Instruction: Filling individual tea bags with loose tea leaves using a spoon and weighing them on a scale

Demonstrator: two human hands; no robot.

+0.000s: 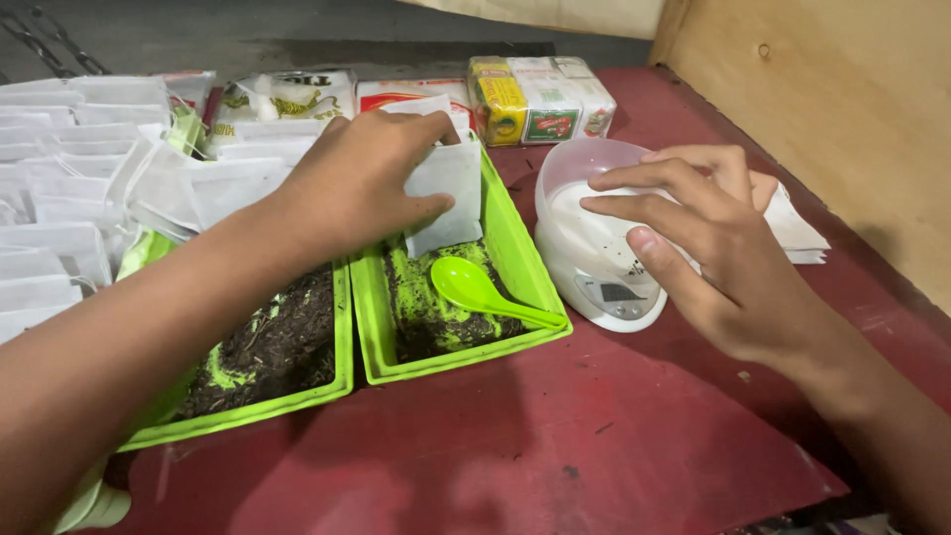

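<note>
The left hand (362,178) pinches a white paper sachet (446,193); at three o'clock, the right hand (708,248), fingers spread, touches a translucent round bowl (570,168).

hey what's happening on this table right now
A person is working with both bare hands over a red table. The left hand grips a small white paper sachet standing in the right-hand green tray, which holds dark loose material and a green plastic spoon. The right hand rests its fingertips on a white bowl sitting on a small white kitchen scale. A second green tray and many more white sachets sit to the left.
</note>
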